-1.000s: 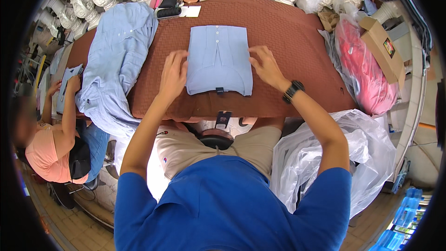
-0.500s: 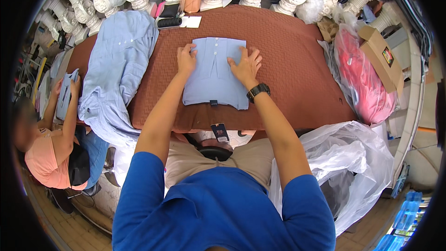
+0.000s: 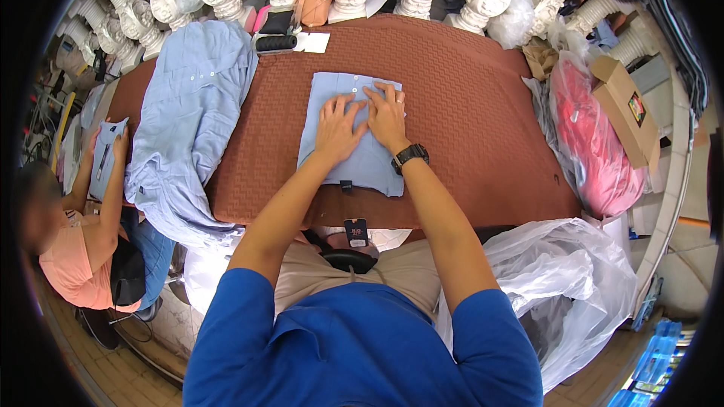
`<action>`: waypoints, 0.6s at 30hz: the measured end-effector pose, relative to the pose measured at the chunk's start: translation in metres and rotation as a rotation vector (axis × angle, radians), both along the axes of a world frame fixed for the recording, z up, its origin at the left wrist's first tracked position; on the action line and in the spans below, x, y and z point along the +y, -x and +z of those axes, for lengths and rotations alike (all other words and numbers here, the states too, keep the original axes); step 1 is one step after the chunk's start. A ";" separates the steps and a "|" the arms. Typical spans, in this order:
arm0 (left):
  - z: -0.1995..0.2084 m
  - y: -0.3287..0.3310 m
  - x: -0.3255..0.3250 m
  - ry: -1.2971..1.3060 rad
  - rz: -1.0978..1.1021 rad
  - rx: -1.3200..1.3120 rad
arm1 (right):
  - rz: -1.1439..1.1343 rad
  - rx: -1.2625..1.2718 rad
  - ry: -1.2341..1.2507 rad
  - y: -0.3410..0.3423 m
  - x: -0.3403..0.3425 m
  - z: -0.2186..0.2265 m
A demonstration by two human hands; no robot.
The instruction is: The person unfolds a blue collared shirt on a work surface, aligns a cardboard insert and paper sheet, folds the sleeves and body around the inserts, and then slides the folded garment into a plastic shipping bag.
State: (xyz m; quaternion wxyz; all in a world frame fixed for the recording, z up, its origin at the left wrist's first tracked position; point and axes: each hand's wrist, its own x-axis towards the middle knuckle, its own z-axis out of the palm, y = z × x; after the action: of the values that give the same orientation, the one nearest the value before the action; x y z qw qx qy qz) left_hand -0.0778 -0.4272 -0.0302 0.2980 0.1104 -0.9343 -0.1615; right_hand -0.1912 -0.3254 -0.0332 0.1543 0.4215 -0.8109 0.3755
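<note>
A folded light-blue shirt (image 3: pixel 367 169) with small white buttons lies flat on the brown table cover (image 3: pixel 467 136). My left hand (image 3: pixel 339 128) rests on the middle of the shirt, its fingers spread and pointing away from me. Beside it, my right hand (image 3: pixel 388 114) lies on the upper right part, fingers stretched out. Neither hand grips anything; together they cover much of the shirt's front. A dark label (image 3: pixel 346 185) sits at the shirt's near edge. Below the table edge hangs a dark hang tag (image 3: pixel 356 232).
To the left, an unfolded light-blue shirt (image 3: pixel 192 113) drapes over the near edge. A person (image 3: pixel 79 256) farther left holds a folded blue garment (image 3: pixel 105 154). At the right are a bagged pink bundle (image 3: pixel 588 136), an open cardboard box (image 3: pixel 622 109) and clear plastic sheeting (image 3: pixel 573 279).
Both hands have moved inward from the shirt's side edges onto its front, now close together. The view has shifted slightly, so the shirt appears lower.
</note>
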 end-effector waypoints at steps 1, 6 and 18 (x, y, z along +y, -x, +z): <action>-0.001 0.007 -0.007 -0.067 0.014 -0.022 | -0.004 0.010 -0.008 -0.002 -0.001 0.001; 0.013 0.060 -0.030 -0.446 0.284 0.088 | -0.045 0.051 -0.046 -0.006 0.000 0.001; -0.016 0.077 -0.070 -0.664 0.240 0.137 | -0.037 0.059 -0.055 -0.016 -0.006 0.008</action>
State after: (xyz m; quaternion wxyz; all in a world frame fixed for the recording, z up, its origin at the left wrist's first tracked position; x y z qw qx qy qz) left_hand -0.1551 -0.4977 -0.0465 0.3246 0.2992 -0.7891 -0.4272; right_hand -0.1755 -0.3316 -0.0254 0.1738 0.4214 -0.8236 0.3376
